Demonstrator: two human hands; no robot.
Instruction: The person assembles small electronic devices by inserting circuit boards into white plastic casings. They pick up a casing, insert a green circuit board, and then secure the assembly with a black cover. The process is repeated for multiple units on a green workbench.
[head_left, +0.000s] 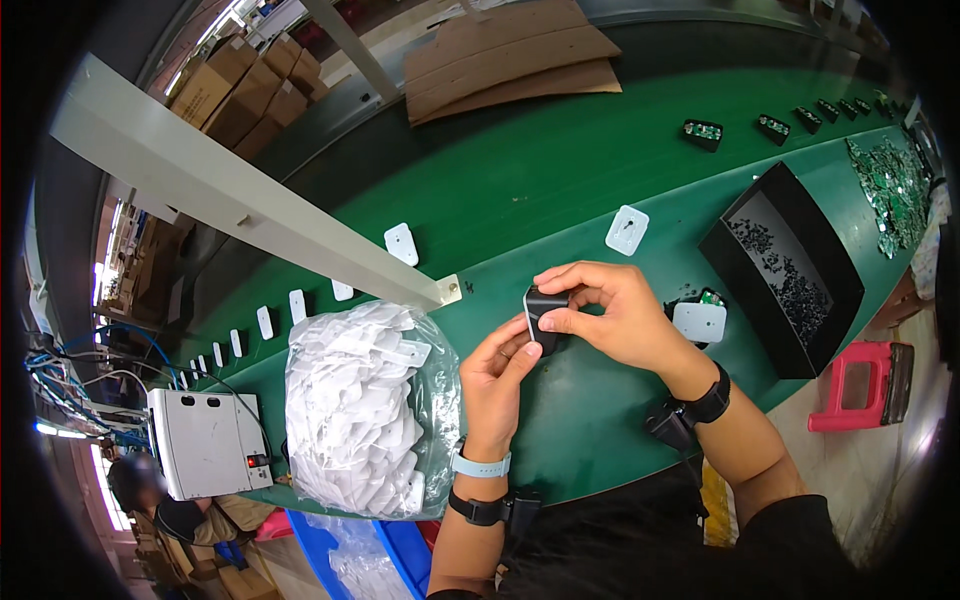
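Both of my hands hold a small black plastic housing (547,301) above the green bench, its pale edge turned to the left. My left hand (494,385) pinches it from below and the left, thumb and fingers closed on its lower end. The fingers of my right hand (622,318) curl over its top and right side. My fingers cover much of the housing. Just right of my right hand, a white plastic plate (699,322) rests by a black part with a bit of circuit board. Farther off lies another white plate (627,231).
A clear bag of white plates (355,410) stands left, beside a slanting metal post (250,200). An open black box (845,290) holds small black parts at right. Black housings with boards (703,132) and white plates (400,244) line the green belt (490,190). A person sits far left.
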